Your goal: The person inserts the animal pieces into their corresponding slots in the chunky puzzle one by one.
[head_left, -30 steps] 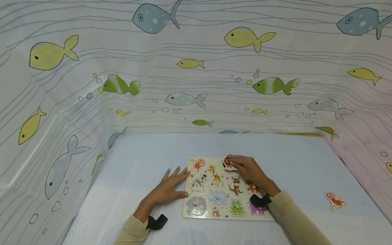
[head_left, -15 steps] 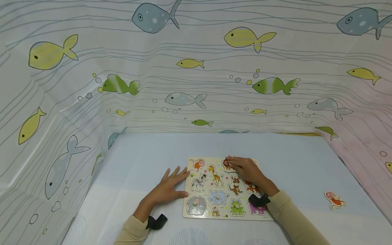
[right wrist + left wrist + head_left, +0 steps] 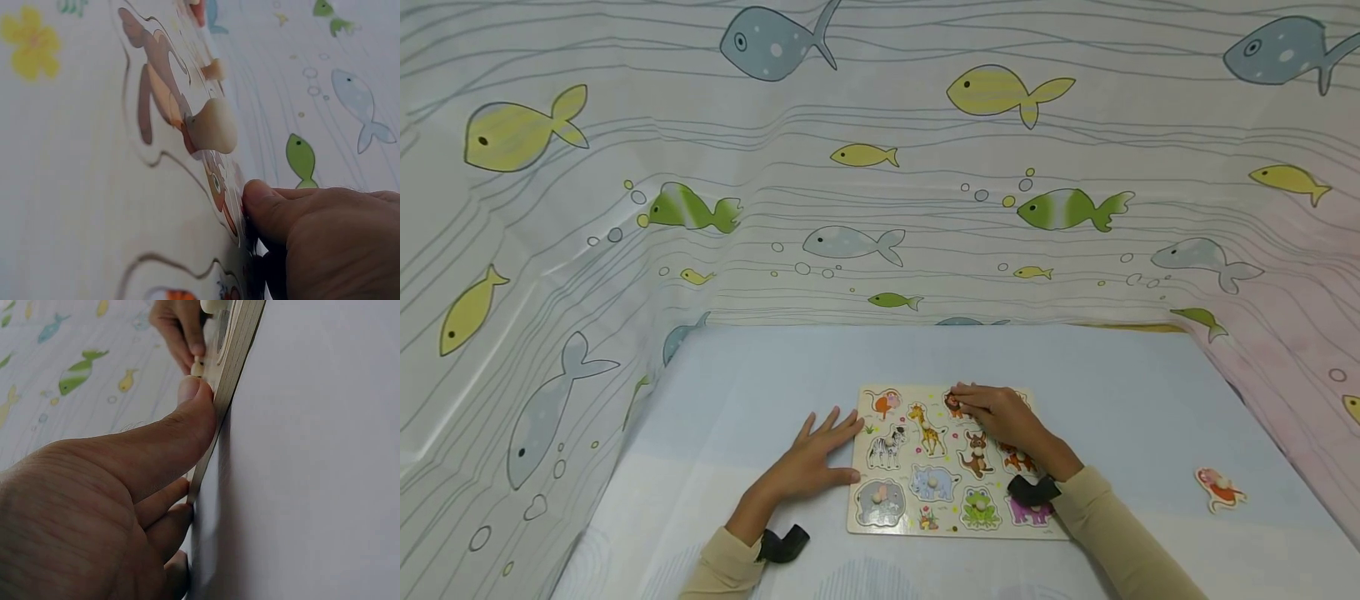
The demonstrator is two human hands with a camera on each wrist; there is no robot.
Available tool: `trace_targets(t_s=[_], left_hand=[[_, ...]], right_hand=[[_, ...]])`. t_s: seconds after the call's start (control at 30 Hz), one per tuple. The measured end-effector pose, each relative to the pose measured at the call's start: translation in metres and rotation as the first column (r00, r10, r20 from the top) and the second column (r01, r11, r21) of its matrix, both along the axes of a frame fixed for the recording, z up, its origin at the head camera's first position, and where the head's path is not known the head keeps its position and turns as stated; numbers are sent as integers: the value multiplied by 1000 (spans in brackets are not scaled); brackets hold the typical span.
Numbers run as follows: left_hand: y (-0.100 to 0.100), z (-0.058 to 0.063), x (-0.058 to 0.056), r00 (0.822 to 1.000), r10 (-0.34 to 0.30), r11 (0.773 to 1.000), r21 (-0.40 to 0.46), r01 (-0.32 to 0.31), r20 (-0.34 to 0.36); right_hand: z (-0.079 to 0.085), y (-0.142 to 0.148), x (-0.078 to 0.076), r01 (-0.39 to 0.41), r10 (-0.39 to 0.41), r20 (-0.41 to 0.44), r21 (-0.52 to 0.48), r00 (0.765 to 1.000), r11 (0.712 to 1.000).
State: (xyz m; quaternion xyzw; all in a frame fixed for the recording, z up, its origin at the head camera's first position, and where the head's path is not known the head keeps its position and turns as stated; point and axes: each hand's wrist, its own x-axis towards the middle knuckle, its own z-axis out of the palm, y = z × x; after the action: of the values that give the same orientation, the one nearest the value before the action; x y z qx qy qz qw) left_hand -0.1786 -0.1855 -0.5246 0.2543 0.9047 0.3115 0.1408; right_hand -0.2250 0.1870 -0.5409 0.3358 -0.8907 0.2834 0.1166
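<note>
A wooden animal peg puzzle board (image 3: 902, 442) lies on the table. My left hand (image 3: 812, 462) is spread against the board's left edge; in the left wrist view, the thumb (image 3: 194, 406) touches its rim. Over the top right part, my right hand (image 3: 1011, 421) pinches the lion puzzle piece (image 3: 953, 406), mostly covered by the fingers. That piece sits at its outline in the board; its knob is hidden. Below it is the kangaroo piece (image 3: 976, 456), whose round knob (image 3: 215, 125) shows large in the right wrist view. The tiger piece (image 3: 1017, 457) is partly under my right wrist.
A loose monkey piece (image 3: 1221, 489) lies on the table to the right. The board also bears a giraffe (image 3: 927, 431), zebra (image 3: 887, 448), elephant (image 3: 880, 503), rhino (image 3: 934, 483), frog (image 3: 981, 509) and purple hippo (image 3: 1030, 513). Fish-patterned sheeting (image 3: 865, 200) surrounds the table.
The lion piece was raised and tilted a second ago; now it lies flatter at its outline. My right hand has shifted very slightly down with it. The left hand stays put.
</note>
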Motion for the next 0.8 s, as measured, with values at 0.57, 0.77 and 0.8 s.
trace_targets(t_s=[0.57, 0.77, 0.8], left_hand=[[-1, -2, 0, 1000, -3, 1000, 8, 3, -10], [-1, -3, 0, 1000, -3, 1000, 14, 3, -7], [-1, -3, 0, 1000, -4, 1000, 12, 4, -3]], right_hand=[[2, 0, 0, -24, 23, 77, 11, 997, 1000], [6, -2, 0, -29, 28, 110, 5, 994, 1000], [7, -2, 1, -24, 24, 117, 1, 993, 1000]])
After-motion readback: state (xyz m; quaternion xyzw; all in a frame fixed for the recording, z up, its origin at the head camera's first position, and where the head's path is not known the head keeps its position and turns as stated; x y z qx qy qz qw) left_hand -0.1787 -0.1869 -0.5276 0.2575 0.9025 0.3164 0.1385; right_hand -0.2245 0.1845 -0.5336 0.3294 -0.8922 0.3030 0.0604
